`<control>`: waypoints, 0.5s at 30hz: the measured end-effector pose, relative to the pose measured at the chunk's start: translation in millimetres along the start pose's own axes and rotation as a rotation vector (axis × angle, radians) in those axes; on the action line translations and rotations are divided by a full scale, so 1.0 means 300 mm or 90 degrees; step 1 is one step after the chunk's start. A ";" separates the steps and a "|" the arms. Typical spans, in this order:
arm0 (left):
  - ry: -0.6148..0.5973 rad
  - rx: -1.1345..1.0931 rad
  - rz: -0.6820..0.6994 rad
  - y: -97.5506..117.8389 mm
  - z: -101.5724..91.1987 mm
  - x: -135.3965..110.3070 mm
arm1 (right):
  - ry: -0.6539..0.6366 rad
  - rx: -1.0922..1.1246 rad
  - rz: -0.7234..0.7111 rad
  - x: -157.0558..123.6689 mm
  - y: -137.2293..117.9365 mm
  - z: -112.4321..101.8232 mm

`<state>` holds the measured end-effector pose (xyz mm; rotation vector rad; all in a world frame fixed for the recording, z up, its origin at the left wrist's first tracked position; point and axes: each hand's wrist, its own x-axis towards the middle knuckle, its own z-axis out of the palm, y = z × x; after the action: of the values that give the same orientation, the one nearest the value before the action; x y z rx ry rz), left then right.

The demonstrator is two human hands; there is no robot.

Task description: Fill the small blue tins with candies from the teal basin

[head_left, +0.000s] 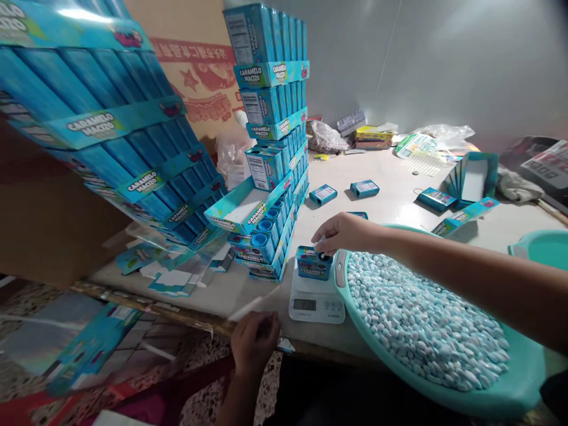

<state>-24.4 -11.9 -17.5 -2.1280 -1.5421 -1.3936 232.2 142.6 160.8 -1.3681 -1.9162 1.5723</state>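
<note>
Where nearest, at six o'clock on the edge of the table: left hand, back up, fingers folded under and out of sight. Grip impossible to tell, with something pale just at its three o'clock.

Beyond, white scale with small blue box standing on its pan. Right hand over it, arm stretched in from four o'clock. Fingers bunched, tips drawn close together and touching the box's open top at its right end — box directly at six o'clock of the tips. Anything pinched between them too small to tell.

At the scale's three o'clock, up against it, teal basin heaped with pale blue candies.

Farther, at eleven o'clock, leaning stack of display trays; at one o'clock, loose boxes flat on the table.
</note>
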 end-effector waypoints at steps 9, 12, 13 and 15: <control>0.001 0.007 0.001 -0.005 0.001 -0.007 | 0.020 0.011 0.012 -0.016 -0.002 -0.027; 0.002 0.010 0.000 -0.003 -0.001 -0.007 | 0.002 0.002 0.036 -0.027 -0.016 -0.032; 0.003 0.012 0.000 -0.002 -0.001 -0.006 | -0.010 -0.005 0.046 -0.028 -0.016 -0.034; 0.003 0.015 0.001 0.000 -0.002 -0.004 | -0.028 -0.019 0.065 -0.027 -0.008 -0.039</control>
<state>-25.0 -13.1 -18.1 -2.1106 -1.5473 -1.3725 243.7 142.9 169.5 -1.4766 -1.9301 1.6413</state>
